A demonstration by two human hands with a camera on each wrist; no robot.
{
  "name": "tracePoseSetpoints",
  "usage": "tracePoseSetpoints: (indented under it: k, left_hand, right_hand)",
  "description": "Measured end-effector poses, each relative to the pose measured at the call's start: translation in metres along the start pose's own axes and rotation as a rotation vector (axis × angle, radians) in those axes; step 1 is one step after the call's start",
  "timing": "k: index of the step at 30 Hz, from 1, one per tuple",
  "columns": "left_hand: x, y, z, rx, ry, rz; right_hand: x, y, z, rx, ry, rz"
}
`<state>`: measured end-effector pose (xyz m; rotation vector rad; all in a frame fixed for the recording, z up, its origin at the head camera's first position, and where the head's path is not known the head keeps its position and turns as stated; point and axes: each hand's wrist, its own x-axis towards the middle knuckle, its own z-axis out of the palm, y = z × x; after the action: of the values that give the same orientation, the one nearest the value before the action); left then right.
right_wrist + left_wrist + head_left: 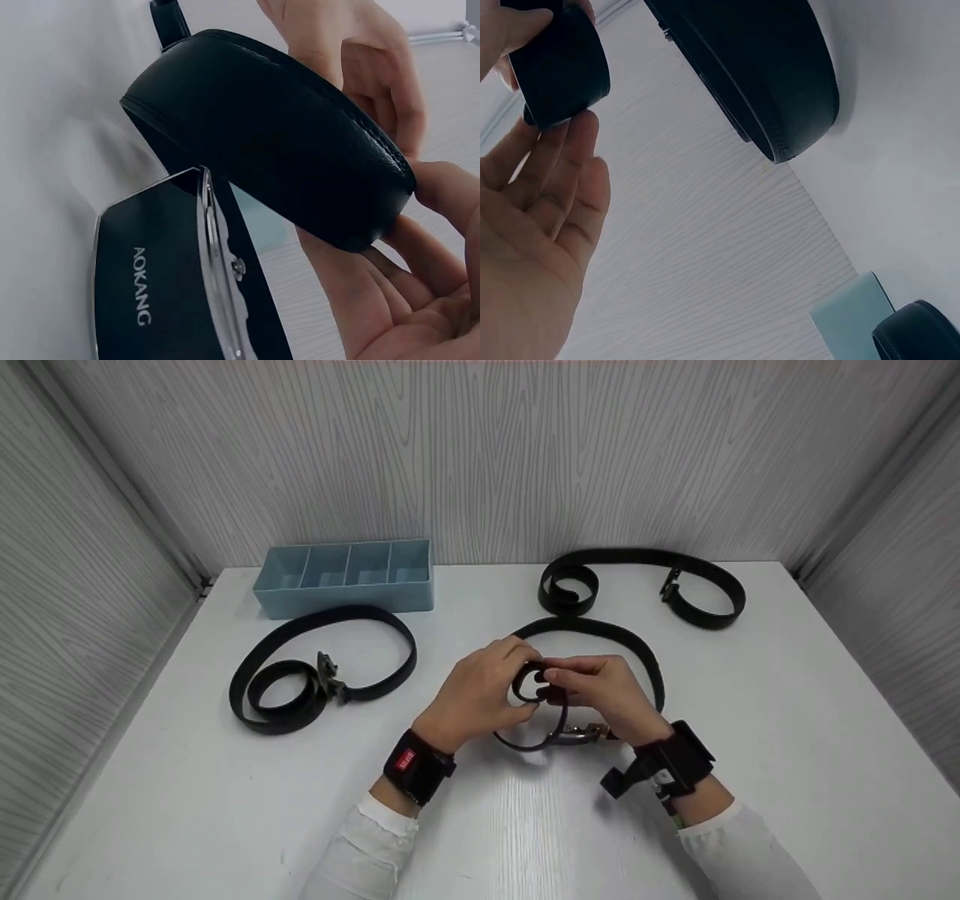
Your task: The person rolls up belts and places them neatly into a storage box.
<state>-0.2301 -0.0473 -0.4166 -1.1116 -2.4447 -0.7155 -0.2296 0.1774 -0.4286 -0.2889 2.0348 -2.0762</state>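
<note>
My left hand (pixel 480 690) curves round a small roll in a black belt (pixel 585 625), its thumb below and its fingers above. From the other side my right hand (pixel 607 690) pinches the same roll between thumb and fingertips. The rest of this belt loops out behind both hands on the table. Its metal-edged buckle (pixel 150 262), lettered AOKANG, hangs near the right wrist. In the left wrist view the rolled part of the belt (pixel 562 67) appears as a dark band among fingers.
To the left lies a second black belt (pixel 289 724), partly coiled, with its buckle (pixel 328 675) upright. A third black belt (pixel 630 556) lies at the back right. A blue four-slot box (pixel 345 601) stands at the back left, near the wall.
</note>
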Motion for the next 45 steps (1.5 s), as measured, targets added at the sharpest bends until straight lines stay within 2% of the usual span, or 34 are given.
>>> tracePoseSetpoints:
  k: [9, 16, 20, 27, 30, 36, 45]
  left_hand:
    - [-0.001, 0.0, 0.004, 0.148, 0.11, -0.033]
    - [-0.001, 0.002, 0.004, 0.221, 0.141, -0.112]
    - [0.0, 0.002, 0.004, 0.188, 0.128, -0.098]
    - [0.0, -0.003, 0.0, -0.023, 0.037, -0.049]
    - [0.001, -0.004, -0.002, -0.064, 0.015, -0.01]
    - [0.001, -0.003, -0.002, -0.017, 0.042, 0.032]
    - [0.002, 0.0, 0.003, 0.143, 0.133, 0.001]
  right_hand:
    - [-0.002, 0.004, 0.016, 0.081, 0.123, -0.008]
    - [-0.001, 0.008, 0.018, 0.1, 0.117, -0.009]
    - [0.0, 0.009, 0.016, 0.113, 0.117, -0.015]
    - [0.001, 0.005, 0.006, 0.111, 0.093, -0.033]
    - [0.001, 0.003, 0.0, 0.084, 0.07, -0.025]
    - [0.001, 0.001, 0.0, 0.099, 0.039, -0.035]
    - [0.0, 0.005, 0.013, 0.165, 0.146, -0.018]
